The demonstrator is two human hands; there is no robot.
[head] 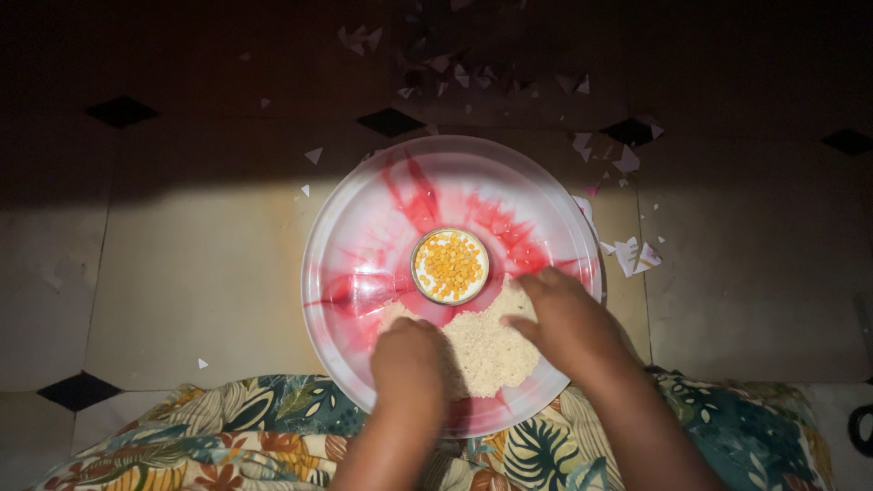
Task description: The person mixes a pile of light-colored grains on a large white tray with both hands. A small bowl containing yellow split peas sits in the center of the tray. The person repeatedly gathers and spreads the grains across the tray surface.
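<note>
Evidently sorting is under way: both hands, the left (pixel 408 359) and the right (pixel 566 318), rest loosely spread, gripping nothing, on the pale grain (pixel 485 350) heaped at the near side of the tray (pixel 364 227), just below the bowl (pixel 450 265) of yellow lentils, so the next pick needs fine fingertip work.

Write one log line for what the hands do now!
left hand: on grain pile | right hand: fingers spread on pile | small bowl: yellow lentils, centre of tray

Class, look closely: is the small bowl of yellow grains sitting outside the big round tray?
No. The small bowl stands at the middle of the red-streaked tray, just above the pale grain heap.
</note>
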